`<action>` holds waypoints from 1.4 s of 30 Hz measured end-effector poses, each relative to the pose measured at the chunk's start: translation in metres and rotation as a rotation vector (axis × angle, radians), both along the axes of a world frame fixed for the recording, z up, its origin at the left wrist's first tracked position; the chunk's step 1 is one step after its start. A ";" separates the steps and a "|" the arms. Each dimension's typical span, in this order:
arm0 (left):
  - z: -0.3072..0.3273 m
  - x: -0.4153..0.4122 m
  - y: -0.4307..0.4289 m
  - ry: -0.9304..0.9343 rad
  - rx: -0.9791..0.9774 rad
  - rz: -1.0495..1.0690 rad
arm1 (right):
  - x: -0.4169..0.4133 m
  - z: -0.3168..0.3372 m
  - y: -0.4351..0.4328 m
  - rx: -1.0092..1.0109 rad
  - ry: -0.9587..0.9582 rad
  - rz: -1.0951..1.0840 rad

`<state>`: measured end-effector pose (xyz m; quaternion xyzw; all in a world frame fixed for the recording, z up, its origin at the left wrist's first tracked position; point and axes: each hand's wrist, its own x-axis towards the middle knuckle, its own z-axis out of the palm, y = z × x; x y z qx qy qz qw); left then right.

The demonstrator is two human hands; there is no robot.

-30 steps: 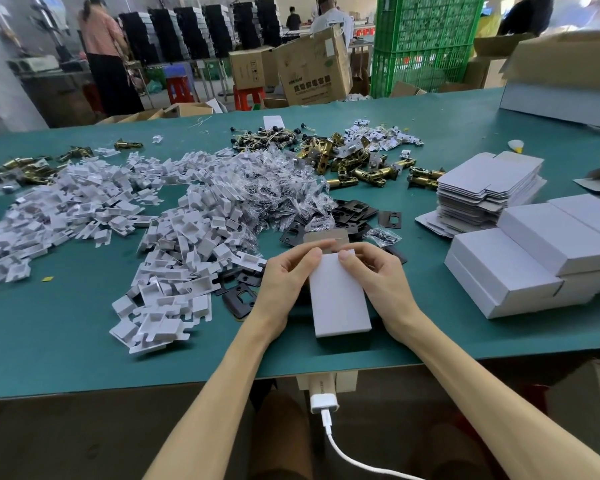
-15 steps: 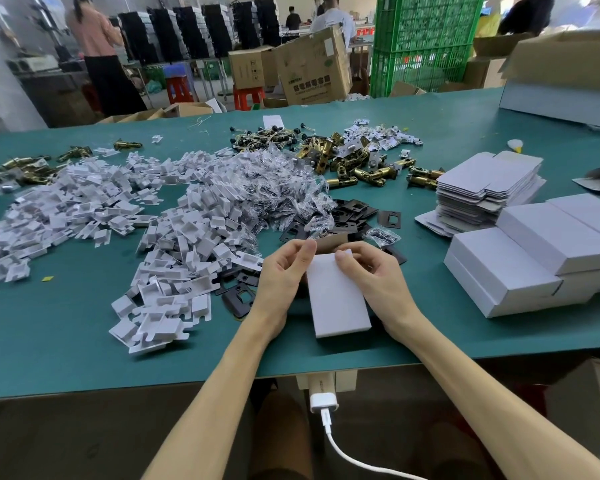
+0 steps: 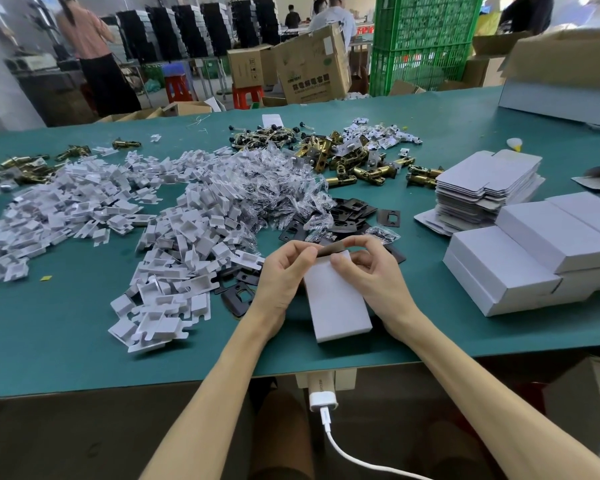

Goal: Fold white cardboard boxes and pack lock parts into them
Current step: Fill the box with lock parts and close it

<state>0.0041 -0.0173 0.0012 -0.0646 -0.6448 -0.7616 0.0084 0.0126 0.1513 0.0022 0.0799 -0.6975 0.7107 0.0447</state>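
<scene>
A white cardboard box (image 3: pixel 336 303) lies on the green table near its front edge, long side pointing away from me. My left hand (image 3: pixel 283 271) grips its far left corner. My right hand (image 3: pixel 371 271) holds the far right side, its fingers curled over the brown end flap (image 3: pixel 329 249). Black lock plates (image 3: pixel 352 211) and small clear bags (image 3: pixel 278 188) lie just beyond the box. Brass latches (image 3: pixel 357 168) are farther back.
White cardboard inserts (image 3: pixel 174 244) are heaped left of my hands. To the right stand folded white boxes (image 3: pixel 534 258) and a stack of flat box blanks (image 3: pixel 485 185). A large carton (image 3: pixel 565 77) sits at the far right. People stand beyond the table.
Both hands have shifted their fingertips up to the far end of the box, and the brown end flap is now bent over between them. The box has stayed in place.
</scene>
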 end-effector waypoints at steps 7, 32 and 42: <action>-0.006 -0.003 -0.004 0.006 -0.063 0.012 | 0.003 0.003 -0.001 -0.045 -0.042 0.031; -0.003 -0.006 -0.008 -0.058 0.098 0.043 | 0.004 0.009 0.012 -0.235 -0.230 0.237; -0.003 -0.004 -0.008 -0.041 0.085 0.060 | 0.004 0.006 0.011 -0.244 -0.212 0.209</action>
